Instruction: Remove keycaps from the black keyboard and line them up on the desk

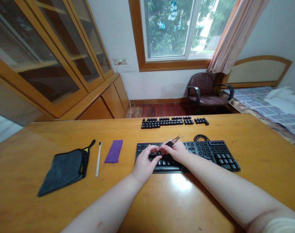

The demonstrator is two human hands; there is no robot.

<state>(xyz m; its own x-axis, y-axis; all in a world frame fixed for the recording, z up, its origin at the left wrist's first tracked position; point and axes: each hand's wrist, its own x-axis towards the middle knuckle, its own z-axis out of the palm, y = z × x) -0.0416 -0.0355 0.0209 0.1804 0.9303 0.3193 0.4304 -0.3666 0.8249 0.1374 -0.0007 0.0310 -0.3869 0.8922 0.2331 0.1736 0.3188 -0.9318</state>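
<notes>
A black keyboard (pixel 198 158) lies on the desk, with many of its keys bare of caps. Over its left half, my right hand (pixel 177 151) grips a keycap puller (pixel 170 143), a black handle with thin metal wires sticking out at its far end. My left hand (pixel 147 158) is closed beside it, thumb and fingertips pinching a small black keycap (pixel 159 152) at the puller's near end. The fingertips of both hands nearly meet and partly hide the cap. Behind the keyboard, removed black keycaps (pixel 171 121) stand in rows near the desk's far edge.
Left of the keyboard lie a purple cloth (pixel 114 151), a white toothbrush (pixel 98 160) and a folded dark grey cloth (pixel 64 170) with black trim. A coiled cable (pixel 201 138) rests behind the keyboard. Beyond the desk (pixel 147 200) stand a chair (pixel 205 89) and a bed (pixel 266 100).
</notes>
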